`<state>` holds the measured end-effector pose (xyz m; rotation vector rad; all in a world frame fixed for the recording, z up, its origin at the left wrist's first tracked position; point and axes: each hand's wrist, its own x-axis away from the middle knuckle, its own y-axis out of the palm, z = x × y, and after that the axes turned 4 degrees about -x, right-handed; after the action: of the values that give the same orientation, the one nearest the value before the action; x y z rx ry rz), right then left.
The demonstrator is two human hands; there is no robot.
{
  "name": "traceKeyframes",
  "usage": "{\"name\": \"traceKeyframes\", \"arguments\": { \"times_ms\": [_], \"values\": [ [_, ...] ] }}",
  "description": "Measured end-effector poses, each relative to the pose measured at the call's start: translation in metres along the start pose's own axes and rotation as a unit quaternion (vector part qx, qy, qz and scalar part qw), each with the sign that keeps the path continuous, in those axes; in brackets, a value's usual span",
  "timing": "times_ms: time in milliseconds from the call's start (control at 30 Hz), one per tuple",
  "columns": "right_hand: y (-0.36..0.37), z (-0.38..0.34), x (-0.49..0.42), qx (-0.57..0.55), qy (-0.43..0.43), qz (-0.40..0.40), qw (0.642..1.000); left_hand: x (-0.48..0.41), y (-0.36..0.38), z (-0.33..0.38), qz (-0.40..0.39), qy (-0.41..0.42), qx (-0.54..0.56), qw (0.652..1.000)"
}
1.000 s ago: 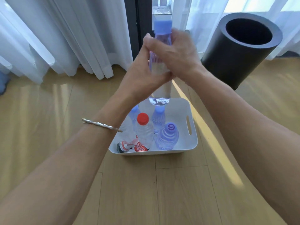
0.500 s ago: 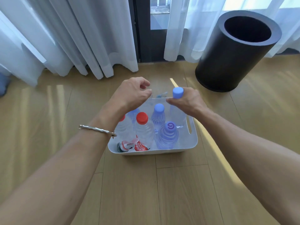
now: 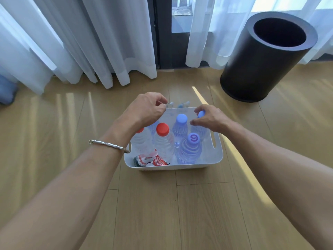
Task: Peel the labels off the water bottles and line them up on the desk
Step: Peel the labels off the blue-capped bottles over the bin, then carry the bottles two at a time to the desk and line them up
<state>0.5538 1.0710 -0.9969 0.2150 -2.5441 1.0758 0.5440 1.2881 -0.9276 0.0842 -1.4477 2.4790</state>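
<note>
Here, two bare forearms reached over a wooden floor (image 3: pixel 144 213), a silver bracelet (image 3: pixel 108 145) circling the left wrist. Beneath them sat a white tub (image 3: pixel 219 156), with a crumpled red label (image 3: pixel 155 160) lying in its near left corner. A red-capped bottle (image 3: pixel 163 139) stood upright inside, and a second red-capped bottle (image 3: pixel 141 139) was partly hidden under the left wrist. To their right stood a logo-capped bottle (image 3: pixel 190 148) in blue, with a middle bottle (image 3: pixel 180 127) just behind it. In the tub's far right corner, the right hand (image 3: pixel 214 121) curled its fingers round the blue cap of the far bottle (image 3: pixel 201 114). The left hand (image 3: pixel 146 110), over the far rim, pinched a strip of clear label (image 3: pixel 170 105). Beyond hung white curtains (image 3: pixel 90 42), and a black bin (image 3: pixel 266 65) stood to the right.
</note>
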Motion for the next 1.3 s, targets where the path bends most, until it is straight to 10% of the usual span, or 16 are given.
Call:
{"name": "traceKeyframes", "arguments": {
  "times_ms": [333, 500, 700, 1300],
  "values": [
    [-0.004, -0.079, 0.032, -0.020, -0.166, 0.077, 0.983, 0.030, -0.005, -0.037, 0.026, -0.014, 0.123, 0.992],
    [0.012, -0.112, 0.053, -0.009, -0.235, -0.030, 0.972, 0.061, 0.019, -0.058, 0.066, -0.049, 0.146, 0.986],
    [0.038, -0.096, 0.059, 0.185, -0.193, -0.181, 0.947, 0.067, 0.031, -0.072, 0.020, -0.078, 0.125, 0.989],
    [0.042, -0.082, 0.057, 0.181, -0.117, -0.181, 0.959, 0.055, 0.054, -0.070, 0.009, -0.132, 0.173, 0.976]
  ]
}}
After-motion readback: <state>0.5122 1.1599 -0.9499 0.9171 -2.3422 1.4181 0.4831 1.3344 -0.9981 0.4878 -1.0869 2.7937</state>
